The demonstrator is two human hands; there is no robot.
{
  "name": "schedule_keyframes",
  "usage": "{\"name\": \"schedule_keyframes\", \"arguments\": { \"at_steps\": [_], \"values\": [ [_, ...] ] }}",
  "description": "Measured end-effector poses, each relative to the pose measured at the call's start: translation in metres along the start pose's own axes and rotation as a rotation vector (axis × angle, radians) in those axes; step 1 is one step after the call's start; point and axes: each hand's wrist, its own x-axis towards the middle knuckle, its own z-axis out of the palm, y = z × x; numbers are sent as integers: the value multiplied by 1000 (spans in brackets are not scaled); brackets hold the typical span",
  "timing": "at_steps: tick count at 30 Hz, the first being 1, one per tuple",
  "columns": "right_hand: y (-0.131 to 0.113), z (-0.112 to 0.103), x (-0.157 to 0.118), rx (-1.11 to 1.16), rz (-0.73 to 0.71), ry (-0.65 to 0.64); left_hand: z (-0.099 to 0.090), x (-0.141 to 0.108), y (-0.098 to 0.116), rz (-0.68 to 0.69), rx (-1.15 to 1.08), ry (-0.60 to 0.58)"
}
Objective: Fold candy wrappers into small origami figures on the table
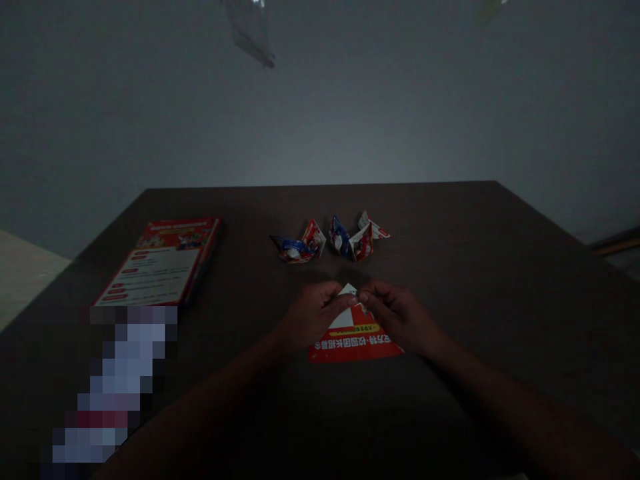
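A red and white printed sheet [357, 343], partly folded to a white point at its far end, lies between my hands near the middle of the dark table. My left hand [313, 313] pinches the folded part from the left. From the right, my right hand [400, 313] grips the same part, its thumb and fingers close to those of my left hand. The fingertips hide some of the folds. Just beyond my hands stand folded paper shapes in blue, red and white, one on the left [300, 247] and others on the right [353, 240].
A stack of red and white printed sheets [160, 263] lies on the left of the dark table [450, 220]. Nearer on the left, a pixelated patch hides what is there. A pale wall rises behind the table.
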Motion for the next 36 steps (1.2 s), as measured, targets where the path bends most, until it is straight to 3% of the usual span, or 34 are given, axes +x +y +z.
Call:
{"name": "schedule_keyframes", "arguments": {
  "at_steps": [6, 22, 36],
  "values": [
    [-1, -1, 5, 14, -2, -14, -4, 0, -2, -67, -48, -87],
    [-1, -4, 11, 20, -80, -39, -3, -3, 3, -48, 78, -52],
    [-3, -7, 8, -32, -83, 57, -9, -4, 8, -115, -108, -155]
  ]
}}
